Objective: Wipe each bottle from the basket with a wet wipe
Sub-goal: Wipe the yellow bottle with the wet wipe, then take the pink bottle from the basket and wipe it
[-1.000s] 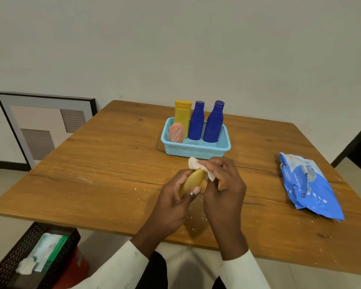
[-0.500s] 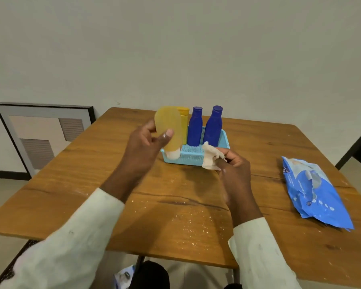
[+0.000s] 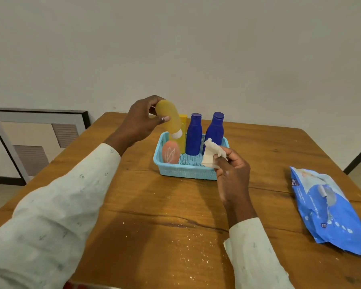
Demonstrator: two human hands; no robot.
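Basket (image 3: 188, 173) with two blue bottles (image 3: 193, 134), pink bottle (image 3: 170, 152).

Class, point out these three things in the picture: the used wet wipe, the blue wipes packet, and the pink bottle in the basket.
wet wipe (image 3: 211, 152), head view, crumpled middle.
wipes packet (image 3: 329, 211), head view, front face.
pink bottle (image 3: 170, 152), head view, rounded body.

Yellow bottle (image 3: 169, 117), white cap; two blue bottles (image 3: 193, 136); light-blue basket (image 3: 183, 171); white wipe (image 3: 211, 152).
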